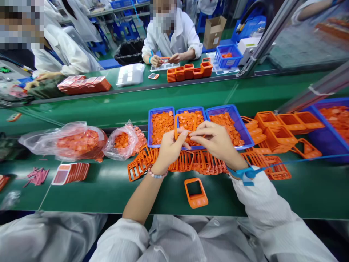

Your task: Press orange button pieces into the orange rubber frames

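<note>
My left hand [172, 145] grips an orange plastic frame [176, 125] by its lower end and holds it raised over the middle bin. My right hand [215, 140] is at the frame's lower right side, its thumb and fingers pinched together. Whatever lies between those fingertips is too small to make out. Three blue bins [163, 109] behind my hands hold small orange pieces [225, 125]. Below my wrists runs a row of orange frames [188, 162] standing on edge. One more orange frame [196, 202] lies flat on the green bench, nearer my body.
Plastic bags of orange parts [79, 142] sit to the left, beside a stack of white-faced frames [71, 173] and pink strips [37, 177]. On the right are nested orange frames [280, 140] and a large blue bin [329, 140]. A co-worker [171, 40] sits opposite.
</note>
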`<move>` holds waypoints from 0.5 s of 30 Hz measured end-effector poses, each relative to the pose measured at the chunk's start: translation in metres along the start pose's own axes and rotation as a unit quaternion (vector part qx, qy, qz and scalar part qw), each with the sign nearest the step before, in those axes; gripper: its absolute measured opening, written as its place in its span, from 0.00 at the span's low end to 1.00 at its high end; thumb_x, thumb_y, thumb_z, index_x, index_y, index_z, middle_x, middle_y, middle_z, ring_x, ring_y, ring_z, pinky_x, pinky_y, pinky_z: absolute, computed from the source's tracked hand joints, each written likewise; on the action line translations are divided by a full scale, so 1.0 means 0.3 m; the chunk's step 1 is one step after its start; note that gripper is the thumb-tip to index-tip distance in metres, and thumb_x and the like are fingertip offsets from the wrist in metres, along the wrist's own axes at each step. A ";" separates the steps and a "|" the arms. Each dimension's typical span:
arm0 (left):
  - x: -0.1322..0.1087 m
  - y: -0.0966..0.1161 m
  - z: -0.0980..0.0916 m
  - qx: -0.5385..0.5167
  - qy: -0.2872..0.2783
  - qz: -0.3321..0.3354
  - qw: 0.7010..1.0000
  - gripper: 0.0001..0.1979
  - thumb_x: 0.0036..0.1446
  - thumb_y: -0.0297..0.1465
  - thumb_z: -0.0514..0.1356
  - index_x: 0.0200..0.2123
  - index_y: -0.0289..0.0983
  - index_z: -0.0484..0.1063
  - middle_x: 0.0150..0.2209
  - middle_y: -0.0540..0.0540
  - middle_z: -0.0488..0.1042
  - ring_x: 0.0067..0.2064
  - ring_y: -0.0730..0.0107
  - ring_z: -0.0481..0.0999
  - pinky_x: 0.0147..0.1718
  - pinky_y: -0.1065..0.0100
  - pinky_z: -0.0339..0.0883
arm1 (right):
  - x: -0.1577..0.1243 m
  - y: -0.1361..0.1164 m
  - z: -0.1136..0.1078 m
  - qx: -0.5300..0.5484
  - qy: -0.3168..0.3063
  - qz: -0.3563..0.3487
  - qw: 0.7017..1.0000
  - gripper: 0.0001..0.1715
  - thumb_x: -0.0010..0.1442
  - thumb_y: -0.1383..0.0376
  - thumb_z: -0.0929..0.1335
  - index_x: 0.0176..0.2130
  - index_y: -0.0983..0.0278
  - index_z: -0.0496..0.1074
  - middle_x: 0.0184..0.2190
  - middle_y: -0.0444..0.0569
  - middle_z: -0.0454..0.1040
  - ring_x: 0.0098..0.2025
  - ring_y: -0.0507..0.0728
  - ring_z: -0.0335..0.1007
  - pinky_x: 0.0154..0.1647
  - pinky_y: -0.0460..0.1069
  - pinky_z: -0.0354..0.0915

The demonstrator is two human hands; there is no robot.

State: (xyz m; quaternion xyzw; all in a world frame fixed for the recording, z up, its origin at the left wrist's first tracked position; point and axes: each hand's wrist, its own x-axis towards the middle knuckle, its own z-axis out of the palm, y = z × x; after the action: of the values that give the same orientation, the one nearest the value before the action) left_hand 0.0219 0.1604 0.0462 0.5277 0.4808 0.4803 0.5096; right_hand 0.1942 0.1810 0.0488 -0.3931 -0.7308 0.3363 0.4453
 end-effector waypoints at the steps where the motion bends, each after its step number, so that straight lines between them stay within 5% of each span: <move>1: -0.002 0.000 0.000 0.011 0.001 0.007 1.000 0.18 0.63 0.45 0.60 0.37 0.34 0.74 0.19 0.50 0.76 0.21 0.74 0.76 0.22 0.74 0.60 | 0.001 0.010 0.012 0.009 0.006 -0.002 1.000 0.04 0.58 0.67 0.74 0.34 0.59 0.83 0.29 0.46 0.75 0.32 0.53 0.71 0.32 0.49 0.66; 9: -0.016 0.009 0.008 0.066 0.008 0.019 0.998 0.16 0.65 0.41 0.59 0.37 0.34 0.76 0.17 0.52 0.73 0.20 0.76 0.72 0.24 0.74 0.65 | 0.002 0.028 0.033 0.064 0.060 0.048 0.995 0.08 0.54 0.62 0.77 0.29 0.63 0.78 0.29 0.46 0.76 0.30 0.53 0.70 0.26 0.47 0.63; 12: -0.019 0.011 0.014 0.037 0.016 0.004 0.999 0.16 0.54 0.42 0.69 0.37 0.34 0.76 0.21 0.51 0.75 0.20 0.75 0.72 0.21 0.73 0.66 | 0.008 0.025 0.034 0.103 0.072 0.089 0.988 0.18 0.48 0.56 0.80 0.31 0.63 0.73 0.28 0.45 0.75 0.27 0.51 0.69 0.26 0.47 0.64; 15: -0.024 0.018 0.018 0.007 0.006 0.000 1.000 0.17 0.46 0.38 0.74 0.35 0.35 0.77 0.22 0.51 0.76 0.20 0.75 0.72 0.20 0.73 0.66 | 0.022 0.037 0.017 0.188 0.006 0.121 0.975 0.25 0.44 0.51 0.80 0.27 0.62 0.68 0.24 0.42 0.72 0.25 0.51 0.67 0.26 0.47 0.65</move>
State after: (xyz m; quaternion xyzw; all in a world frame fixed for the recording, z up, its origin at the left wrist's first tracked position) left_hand 0.0270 0.1528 0.0514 0.5280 0.4872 0.4803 0.5032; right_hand 0.1907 0.1911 0.0401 -0.3894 -0.5990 0.5167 0.4717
